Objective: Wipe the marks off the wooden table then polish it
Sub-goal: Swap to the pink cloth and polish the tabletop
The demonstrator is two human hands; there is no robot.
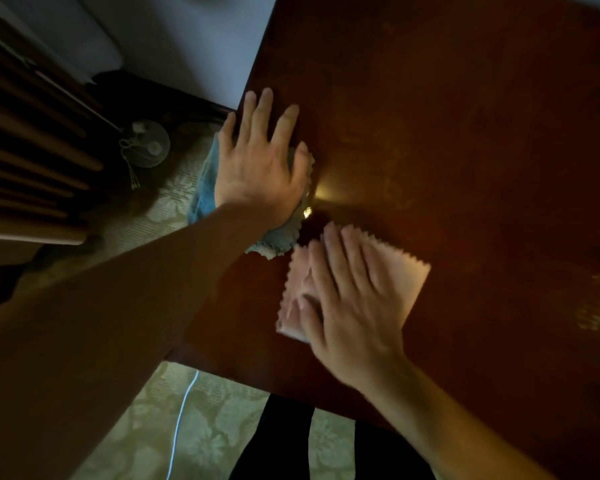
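Two cloths lie on the dark wooden counter (465, 133). Our left hand (260, 168) presses flat, fingers straight, on a blue cloth (205, 188) at the counter's left edge. Just beside it, nearer us, our right hand (347, 303) presses flat on a pink cloth (406, 275), blurred.

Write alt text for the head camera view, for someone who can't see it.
Seen from above, a person presses two cloths flat on a dark wooden table: the left hand on a blue cloth at the table's left edge, the right hand, motion-blurred, on a pink cloth nearer the front. Patterned green flooring and a white cable show below.
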